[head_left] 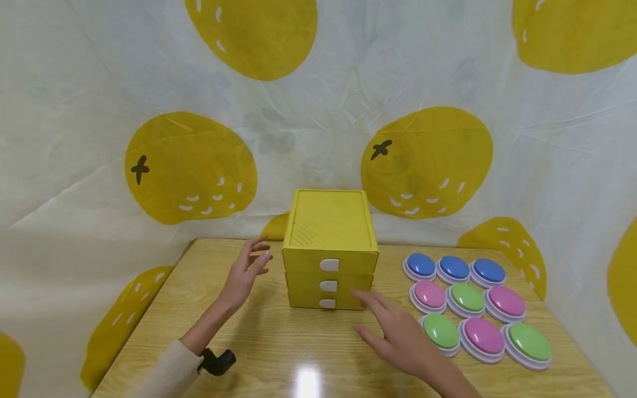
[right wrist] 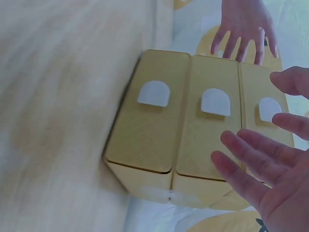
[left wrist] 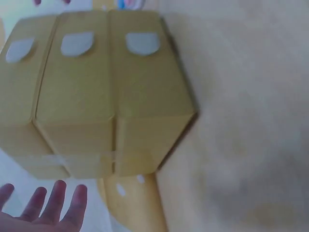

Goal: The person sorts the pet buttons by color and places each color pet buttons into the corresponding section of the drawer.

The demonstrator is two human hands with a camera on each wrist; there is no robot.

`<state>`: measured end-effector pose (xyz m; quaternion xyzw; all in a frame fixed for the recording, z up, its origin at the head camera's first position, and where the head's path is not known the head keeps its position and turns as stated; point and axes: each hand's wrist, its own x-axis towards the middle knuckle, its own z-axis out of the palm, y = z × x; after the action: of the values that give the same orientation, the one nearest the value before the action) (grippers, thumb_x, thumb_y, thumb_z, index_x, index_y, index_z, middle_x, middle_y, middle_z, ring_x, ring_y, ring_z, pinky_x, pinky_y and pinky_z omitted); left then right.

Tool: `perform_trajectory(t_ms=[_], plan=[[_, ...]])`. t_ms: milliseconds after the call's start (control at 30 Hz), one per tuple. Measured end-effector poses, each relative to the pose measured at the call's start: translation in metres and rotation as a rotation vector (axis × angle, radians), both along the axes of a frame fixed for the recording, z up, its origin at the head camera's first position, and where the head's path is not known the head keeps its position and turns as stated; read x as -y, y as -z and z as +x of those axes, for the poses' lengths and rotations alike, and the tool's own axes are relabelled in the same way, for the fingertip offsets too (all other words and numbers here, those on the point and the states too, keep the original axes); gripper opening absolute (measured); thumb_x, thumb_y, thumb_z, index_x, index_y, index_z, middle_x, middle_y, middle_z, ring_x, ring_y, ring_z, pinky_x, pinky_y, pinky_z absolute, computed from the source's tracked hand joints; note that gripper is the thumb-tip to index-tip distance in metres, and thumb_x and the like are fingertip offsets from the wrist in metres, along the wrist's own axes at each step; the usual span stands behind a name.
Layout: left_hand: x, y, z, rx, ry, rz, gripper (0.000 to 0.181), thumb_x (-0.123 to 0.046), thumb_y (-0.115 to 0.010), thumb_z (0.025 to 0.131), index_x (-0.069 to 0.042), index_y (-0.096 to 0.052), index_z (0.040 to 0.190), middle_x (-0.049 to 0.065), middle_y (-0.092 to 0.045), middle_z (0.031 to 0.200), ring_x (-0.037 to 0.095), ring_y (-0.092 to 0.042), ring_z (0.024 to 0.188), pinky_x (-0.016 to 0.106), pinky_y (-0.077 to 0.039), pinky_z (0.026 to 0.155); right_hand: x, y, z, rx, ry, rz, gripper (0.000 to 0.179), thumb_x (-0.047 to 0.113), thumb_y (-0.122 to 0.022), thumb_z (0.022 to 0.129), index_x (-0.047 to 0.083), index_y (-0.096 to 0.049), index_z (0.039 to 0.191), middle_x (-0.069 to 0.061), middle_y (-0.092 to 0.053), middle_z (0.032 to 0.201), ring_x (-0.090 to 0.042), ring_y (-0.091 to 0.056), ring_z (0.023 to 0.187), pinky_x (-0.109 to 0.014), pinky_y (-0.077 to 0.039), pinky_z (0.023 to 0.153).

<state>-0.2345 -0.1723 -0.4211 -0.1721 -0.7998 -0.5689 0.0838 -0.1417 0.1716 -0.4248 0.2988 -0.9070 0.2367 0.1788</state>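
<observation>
A yellow three-drawer box point(head_left: 330, 221) with white rounded tabs stands at the back middle of the wooden table, its drawers all closed. Left of it my left hand point(head_left: 249, 273) hovers with fingers spread, apart from the box side; its fingers point(left wrist: 54, 203) also show low in the left wrist view. In front of the box's right side is my right hand point(head_left: 393, 331), its fingers loosely extended and nothing in them. The right wrist view shows that hand point(right wrist: 275, 164) before the drawer fronts point(right wrist: 145, 125); whether a fingertip touches the box I cannot tell.
On the right of the wooden table point(head_left: 278, 354) sit several round push buttons in rows, among them a blue one point(head_left: 454, 267), a pink one point(head_left: 484, 335) and a green one point(head_left: 530, 341). A cloth point(head_left: 308, 149) with yellow fruit shapes hangs behind the table.
</observation>
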Motion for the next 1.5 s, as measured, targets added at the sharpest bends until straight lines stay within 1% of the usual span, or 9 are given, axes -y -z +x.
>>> perform_trajectory(t_ms=[100,267,400,633,767,967,1133,1300,1500], plan=[[-0.002,-0.011,-0.017,0.027,0.017,0.04,0.049,-0.033,-0.046,0.111,-0.023,-0.036,0.158,0.02,-0.047,0.148,0.043,-0.057,0.132,0.06,-0.053,0.101,0.003,-0.006,-0.007,0.021,-0.024,-0.058,0.059,0.024,-0.078,0.093,0.016,-0.056,0.146,0.006,-0.068,0.118,-0.008,-0.069,0.098,-0.031,-0.06,0.08],[-0.009,-0.022,-0.037,0.066,0.046,0.056,0.051,-0.04,-0.047,0.11,-0.032,-0.035,0.159,0.021,-0.042,0.152,0.044,-0.054,0.135,0.064,-0.05,0.103,0.009,-0.015,-0.019,0.075,-0.083,-0.152,0.055,0.015,-0.075,0.094,0.01,-0.055,0.145,-0.005,-0.07,0.121,-0.013,-0.071,0.095,-0.031,-0.061,0.082],[-0.017,-0.025,-0.049,0.098,0.063,0.044,0.054,-0.043,-0.046,0.11,-0.033,-0.032,0.161,0.02,-0.038,0.155,0.042,-0.052,0.137,0.064,-0.048,0.105,0.015,-0.024,-0.026,0.132,-0.112,-0.197,0.055,0.014,-0.073,0.096,0.01,-0.053,0.147,-0.01,-0.071,0.12,-0.019,-0.074,0.094,-0.033,-0.062,0.08],[-0.03,-0.024,-0.067,0.136,0.085,0.038,0.057,-0.049,-0.046,0.109,-0.035,-0.03,0.162,0.021,-0.027,0.163,0.043,-0.048,0.141,0.068,-0.043,0.109,0.02,-0.031,-0.035,0.153,-0.134,-0.189,0.05,0.016,-0.07,0.099,0.012,-0.054,0.146,-0.008,-0.074,0.111,-0.011,-0.072,0.087,-0.028,-0.061,0.074],[-0.033,-0.022,-0.071,0.147,0.09,0.045,0.057,-0.051,-0.044,0.109,-0.035,-0.03,0.162,0.018,-0.023,0.166,0.043,-0.046,0.142,0.068,-0.043,0.108,0.022,-0.031,-0.039,0.148,-0.16,-0.191,0.048,0.015,-0.069,0.099,0.011,-0.055,0.145,-0.009,-0.075,0.107,-0.011,-0.072,0.085,-0.028,-0.061,0.072],[-0.039,-0.024,-0.07,0.109,0.091,0.045,0.053,-0.044,-0.045,0.11,-0.032,-0.035,0.161,0.014,-0.025,0.162,0.037,-0.05,0.135,0.053,-0.054,0.098,0.023,-0.032,-0.043,0.162,-0.169,-0.203,0.047,0.015,-0.068,0.1,0.012,-0.054,0.144,-0.005,-0.074,0.104,-0.011,-0.073,0.084,-0.028,-0.061,0.071],[-0.044,-0.026,-0.069,0.022,0.072,-0.03,0.053,-0.043,-0.045,0.11,-0.029,-0.038,0.16,0.012,-0.033,0.16,0.032,-0.04,0.138,0.053,-0.041,0.106,0.025,-0.034,-0.044,0.167,-0.159,-0.205,0.047,0.015,-0.069,0.099,0.014,-0.054,0.144,0.001,-0.073,0.102,-0.009,-0.072,0.084,-0.027,-0.06,0.073],[-0.049,-0.027,-0.071,-0.016,0.127,0.005,0.052,-0.034,-0.04,0.111,-0.019,-0.037,0.161,0.011,-0.032,0.166,0.033,-0.023,0.156,0.062,-0.02,0.124,0.026,-0.036,-0.046,0.18,-0.169,-0.213,0.046,0.015,-0.068,0.1,0.014,-0.054,0.144,0.001,-0.074,0.103,-0.009,-0.072,0.084,-0.03,-0.061,0.073],[-0.055,-0.031,-0.072,-0.025,0.124,0.011,0.05,-0.03,-0.038,0.11,-0.015,-0.043,0.157,0.012,-0.036,0.165,0.033,-0.026,0.157,0.059,-0.019,0.126,0.025,-0.037,-0.048,0.183,-0.174,-0.208,0.046,0.014,-0.067,0.1,0.013,-0.054,0.145,-0.001,-0.073,0.103,-0.012,-0.073,0.085,-0.025,-0.059,0.073]])
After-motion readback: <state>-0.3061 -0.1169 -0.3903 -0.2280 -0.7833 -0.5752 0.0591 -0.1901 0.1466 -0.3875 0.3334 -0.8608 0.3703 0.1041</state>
